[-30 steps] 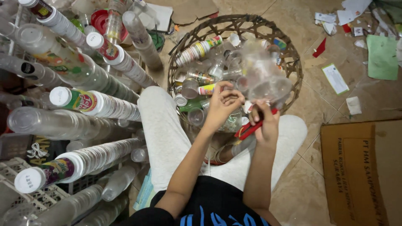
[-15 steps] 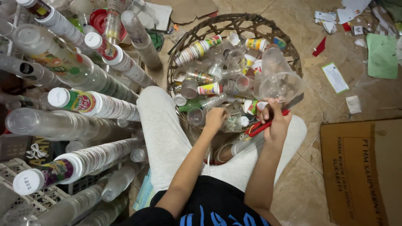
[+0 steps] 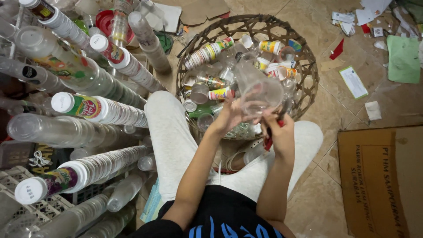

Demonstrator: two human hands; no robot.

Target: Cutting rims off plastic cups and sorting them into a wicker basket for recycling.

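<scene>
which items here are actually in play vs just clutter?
In play:
- left hand gripping a clear plastic cup
- right hand holding a red-handled cutter at the cup
- woven basket of loose cups

Lying about:
- long stacks of nested cups
- cardboard box
- paper scraps
- white plastic crate

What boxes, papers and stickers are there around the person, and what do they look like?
Cardboard box: flat on the floor at right, brown with dark print.
Green paper: floor, top right, plain rectangle.
White slip: floor right of the woven basket, green-edged rectangle.
Cup stack labels: left, red, yellow and green bands on nested cups.
Clear cup: held by the left hand, unlabelled; the right hand grips a red-handled tool.
</scene>
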